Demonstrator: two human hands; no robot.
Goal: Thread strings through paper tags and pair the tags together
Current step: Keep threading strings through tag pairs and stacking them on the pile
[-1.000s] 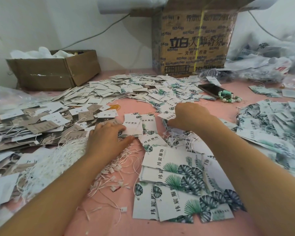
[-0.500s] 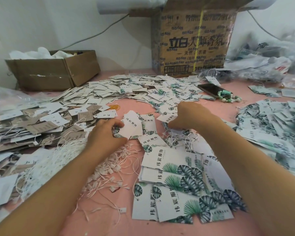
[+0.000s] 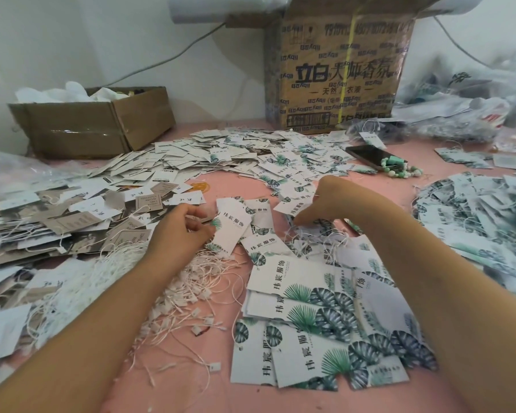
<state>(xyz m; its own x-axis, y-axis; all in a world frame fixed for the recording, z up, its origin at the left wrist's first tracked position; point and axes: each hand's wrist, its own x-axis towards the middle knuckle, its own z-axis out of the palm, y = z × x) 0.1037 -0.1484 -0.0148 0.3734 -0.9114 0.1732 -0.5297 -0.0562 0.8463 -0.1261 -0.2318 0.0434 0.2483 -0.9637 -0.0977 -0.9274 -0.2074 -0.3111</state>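
Table [image 3: 191, 383] is the biggest thing, pink and wide, with paper all over it. At the back stands a tall printed box [image 3: 340, 79], and a lower brown box [image 3: 96, 126] sits to its left. In front of them lies a wide heap of small tags [image 3: 221, 153]. Close to me on the right are the big leaf tags [image 3: 310, 323], lying on top of each other. Just left of them is a tangle of white strings [image 3: 191, 287] with little end pieces. My left hand [image 3: 179, 231] pinches one white tag [image 3: 231, 228] by its edge, right beside the strings. My right hand [image 3: 325, 201] reaches down among more tags in the middle of the table. Its fingers are tucked under, so I cannot tell if it holds anything. I think I am at the picking-up step: one tag is in hand, and I can see no string through it. Next I need a second tag to match. Then I must pull one single string free from the tangle and poke its thin end through both small holes.
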